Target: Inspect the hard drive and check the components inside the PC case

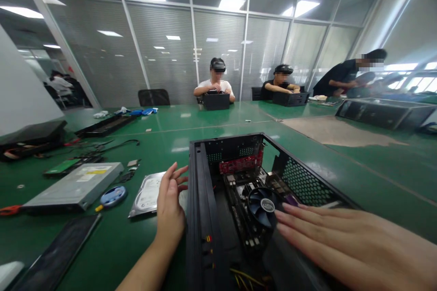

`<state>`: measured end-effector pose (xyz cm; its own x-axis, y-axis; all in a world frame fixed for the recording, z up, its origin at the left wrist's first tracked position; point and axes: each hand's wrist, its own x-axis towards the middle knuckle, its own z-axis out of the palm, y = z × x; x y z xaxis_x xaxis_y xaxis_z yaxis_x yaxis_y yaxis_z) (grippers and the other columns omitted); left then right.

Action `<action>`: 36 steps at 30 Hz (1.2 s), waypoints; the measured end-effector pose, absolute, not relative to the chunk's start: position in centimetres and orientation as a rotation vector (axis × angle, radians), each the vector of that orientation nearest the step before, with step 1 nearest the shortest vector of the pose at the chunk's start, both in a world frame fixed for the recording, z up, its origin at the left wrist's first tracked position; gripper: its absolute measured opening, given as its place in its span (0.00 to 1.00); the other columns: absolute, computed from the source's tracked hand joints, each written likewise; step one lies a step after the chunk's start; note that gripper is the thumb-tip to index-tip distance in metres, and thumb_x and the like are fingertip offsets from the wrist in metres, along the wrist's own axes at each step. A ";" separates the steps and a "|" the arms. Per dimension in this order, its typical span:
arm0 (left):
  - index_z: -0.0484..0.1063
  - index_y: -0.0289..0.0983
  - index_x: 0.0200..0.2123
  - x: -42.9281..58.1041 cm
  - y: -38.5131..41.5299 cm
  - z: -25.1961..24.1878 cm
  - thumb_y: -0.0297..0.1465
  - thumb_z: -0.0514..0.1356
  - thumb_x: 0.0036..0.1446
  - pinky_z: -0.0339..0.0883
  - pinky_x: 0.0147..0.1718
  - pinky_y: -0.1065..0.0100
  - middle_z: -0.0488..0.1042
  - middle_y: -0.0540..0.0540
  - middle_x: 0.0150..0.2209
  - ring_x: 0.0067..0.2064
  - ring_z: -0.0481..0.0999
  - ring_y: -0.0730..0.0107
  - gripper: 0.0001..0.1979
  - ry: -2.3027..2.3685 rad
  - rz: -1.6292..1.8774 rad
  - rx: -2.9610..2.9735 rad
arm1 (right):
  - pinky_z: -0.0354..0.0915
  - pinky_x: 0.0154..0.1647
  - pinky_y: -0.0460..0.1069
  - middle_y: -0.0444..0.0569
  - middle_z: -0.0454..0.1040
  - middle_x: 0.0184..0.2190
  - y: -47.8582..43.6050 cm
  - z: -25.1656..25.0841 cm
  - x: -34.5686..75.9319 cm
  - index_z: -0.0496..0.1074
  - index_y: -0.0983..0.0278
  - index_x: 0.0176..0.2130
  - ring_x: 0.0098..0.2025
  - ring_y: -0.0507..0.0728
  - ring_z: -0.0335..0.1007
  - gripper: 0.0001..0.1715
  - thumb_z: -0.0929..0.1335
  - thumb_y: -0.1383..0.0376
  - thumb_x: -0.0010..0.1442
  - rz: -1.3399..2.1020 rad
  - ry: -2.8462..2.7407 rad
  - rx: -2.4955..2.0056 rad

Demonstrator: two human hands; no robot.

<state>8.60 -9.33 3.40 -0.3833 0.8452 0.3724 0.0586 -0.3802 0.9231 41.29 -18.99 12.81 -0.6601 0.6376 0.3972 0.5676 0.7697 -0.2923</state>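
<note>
An open black computer case [200,200] lies on the green table in front of me. Inside it are a motherboard [235,198], a round CPU cooler fan [259,207] and a red expansion card [239,164] at the far end. My left hand [171,209] is upright beside the case's left wall, fingers apart and holding nothing; whether it touches the wall I cannot tell. My right hand [341,236] reaches over the case's right side with fingers stretched flat, the tips close to the fan. Left of my left hand lies a hard drive [146,195].
An optical drive [78,186], a blue round tool [113,196], a dark flat panel [61,254] and cables lie to the left. Blue gloves [143,112] are farther back. Across the table, several people work at other cases [216,101]. A brown sheet [337,131] is at right.
</note>
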 end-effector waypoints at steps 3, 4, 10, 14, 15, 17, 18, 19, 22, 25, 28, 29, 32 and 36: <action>0.64 0.39 0.57 7.8 -8.3 3.0 0.48 0.50 0.63 0.68 0.39 0.64 0.74 0.41 0.51 0.43 0.75 0.64 0.26 1.280 1.869 1.136 | 0.69 0.58 0.54 0.48 0.68 0.60 -17.0 15.1 40.1 0.60 0.51 0.65 0.57 0.64 0.70 0.49 0.76 0.54 0.49 0.216 -2.703 -0.816; 0.64 0.39 0.57 7.3 -8.0 2.9 0.48 0.50 0.62 0.68 0.38 0.65 0.74 0.41 0.49 0.42 0.75 0.64 0.26 1.300 1.886 1.107 | 0.67 0.61 0.55 0.49 0.67 0.60 -16.0 15.4 39.7 0.61 0.53 0.65 0.58 0.65 0.69 0.51 0.77 0.51 0.47 0.199 -2.720 -0.846; 0.65 0.41 0.55 5.3 -7.2 2.2 0.46 0.51 0.64 0.66 0.42 0.63 0.74 0.44 0.46 0.43 0.74 0.65 0.22 1.477 1.935 1.183 | 0.63 0.60 0.62 0.51 0.68 0.61 -4.5 15.1 36.4 0.66 0.55 0.63 0.58 0.70 0.69 0.54 0.75 0.40 0.42 -0.012 -2.746 -1.097; 0.63 0.41 0.56 5.5 -7.3 1.5 0.43 0.50 0.65 0.66 0.48 0.60 0.73 0.44 0.45 0.45 0.73 0.64 0.21 1.494 1.839 1.401 | 0.68 0.50 0.60 0.54 0.75 0.54 4.3 14.8 32.5 0.70 0.56 0.59 0.52 0.70 0.73 0.51 0.74 0.38 0.41 -0.175 -2.639 -1.344; 0.63 0.40 0.56 5.6 -7.2 1.3 0.42 0.51 0.64 0.66 0.48 0.59 0.73 0.44 0.46 0.46 0.73 0.63 0.20 1.502 1.786 1.474 | 0.67 0.50 0.59 0.56 0.77 0.51 5.9 14.6 31.4 0.72 0.57 0.58 0.51 0.70 0.74 0.48 0.74 0.39 0.43 -0.206 -2.602 -1.386; 0.65 0.39 0.55 5.8 -6.9 0.8 0.41 0.53 0.63 0.66 0.48 0.58 0.73 0.42 0.46 0.47 0.73 0.60 0.20 1.554 1.650 1.642 | 0.61 0.56 0.62 0.59 0.78 0.48 8.0 14.0 29.0 0.73 0.62 0.54 0.51 0.68 0.73 0.40 0.74 0.44 0.48 -0.319 -2.473 -1.452; 0.66 0.39 0.53 5.8 -6.8 0.5 0.40 0.55 0.62 0.66 0.47 0.57 0.73 0.42 0.46 0.48 0.73 0.59 0.19 1.590 1.568 1.733 | 0.54 0.61 0.63 0.61 0.76 0.51 8.4 13.6 27.8 0.72 0.65 0.55 0.54 0.68 0.71 0.36 0.73 0.49 0.53 -0.370 -2.414 -1.460; 0.68 0.39 0.51 5.7 -6.5 0.3 0.39 0.56 0.61 0.67 0.47 0.57 0.74 0.41 0.46 0.47 0.74 0.58 0.17 1.630 1.484 1.820 | 0.48 0.64 0.64 0.63 0.72 0.55 8.6 13.0 26.7 0.69 0.67 0.58 0.58 0.67 0.67 0.34 0.71 0.55 0.57 -0.418 -2.359 -1.451; 0.72 0.38 0.42 4.8 -6.0 0.3 0.35 0.57 0.59 0.67 0.48 0.56 0.75 0.41 0.43 0.47 0.74 0.56 0.11 1.774 1.308 2.010 | 0.33 0.67 0.66 0.65 0.54 0.68 7.1 10.6 23.8 0.56 0.68 0.67 0.68 0.66 0.51 0.37 0.66 0.66 0.61 -0.460 -2.265 -1.351; 0.72 0.38 0.40 3.1 -5.8 1.1 0.34 0.55 0.59 0.66 0.49 0.55 0.75 0.41 0.42 0.48 0.73 0.55 0.09 2.054 1.271 2.032 | 0.32 0.67 0.68 0.63 0.50 0.69 3.6 7.6 22.5 0.58 0.66 0.66 0.70 0.70 0.44 0.41 0.68 0.64 0.56 -0.278 -2.310 -1.272; 0.71 0.36 0.47 1.7 -5.8 1.8 0.38 0.54 0.58 0.65 0.49 0.51 0.73 0.37 0.48 0.50 0.71 0.49 0.17 2.470 1.079 1.923 | 0.31 0.67 0.69 0.60 0.46 0.71 -1.0 4.9 23.7 0.57 0.64 0.67 0.72 0.71 0.38 0.45 0.69 0.61 0.53 -0.086 -2.371 -1.177; 0.69 0.36 0.50 1.3 -5.9 1.9 0.40 0.54 0.58 0.65 0.49 0.49 0.72 0.35 0.51 0.52 0.70 0.45 0.21 2.582 0.962 1.879 | 0.30 0.67 0.69 0.59 0.47 0.70 -2.4 4.1 24.5 0.58 0.63 0.66 0.72 0.70 0.39 0.44 0.69 0.60 0.54 -0.010 -2.390 -1.146; 0.62 0.33 0.60 0.7 -5.8 1.4 0.50 0.54 0.54 0.61 0.52 0.43 0.65 0.29 0.59 0.58 0.65 0.36 0.36 2.745 0.645 1.754 | 0.34 0.67 0.69 0.58 0.59 0.66 -5.7 1.8 27.8 0.65 0.60 0.61 0.68 0.66 0.52 0.35 0.68 0.57 0.56 0.290 -2.365 -1.154; 0.53 0.32 0.66 0.1 -5.6 0.6 0.60 0.51 0.50 0.57 0.55 0.39 0.57 0.23 0.64 0.62 0.60 0.31 0.49 2.734 0.432 1.616 | 0.43 0.66 0.68 0.55 0.72 0.57 -6.5 -0.7 30.9 0.71 0.57 0.50 0.61 0.63 0.66 0.21 0.67 0.61 0.56 0.475 -2.184 -1.182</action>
<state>0.14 -5.57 0.60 -0.4898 0.8508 0.1902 0.8680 0.4555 0.1978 30.93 -6.51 -0.67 -0.4205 0.8423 0.3373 0.6262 0.5385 -0.5639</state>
